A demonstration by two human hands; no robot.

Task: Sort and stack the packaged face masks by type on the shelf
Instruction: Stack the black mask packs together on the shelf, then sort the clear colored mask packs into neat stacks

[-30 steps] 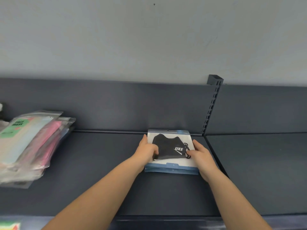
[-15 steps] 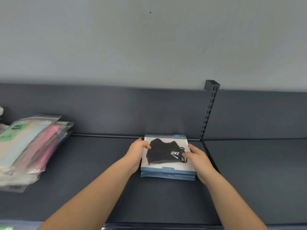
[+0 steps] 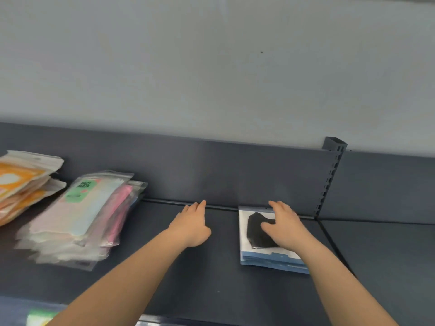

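A small stack of white-and-blue packs showing a black mask lies on the dark shelf, against the back panel near the slotted upright. My right hand hovers over or rests on the top pack with fingers spread, gripping nothing. My left hand is off the stack, over bare shelf to its left, fingers straight. A leaning pile of clear packs with pastel and pink masks sits at the left. Orange-and-white packs are stacked at the far left.
A slotted upright post divides this shelf bay from the bay on the right. A grey wall rises behind. A green-labelled pack shows at the bottom left, below the shelf edge.
Both hands have let go of the black-mask stack's sides. My left hand moved away to the left; my right hand now lies over the top. The view has swung left, revealing the orange packs.
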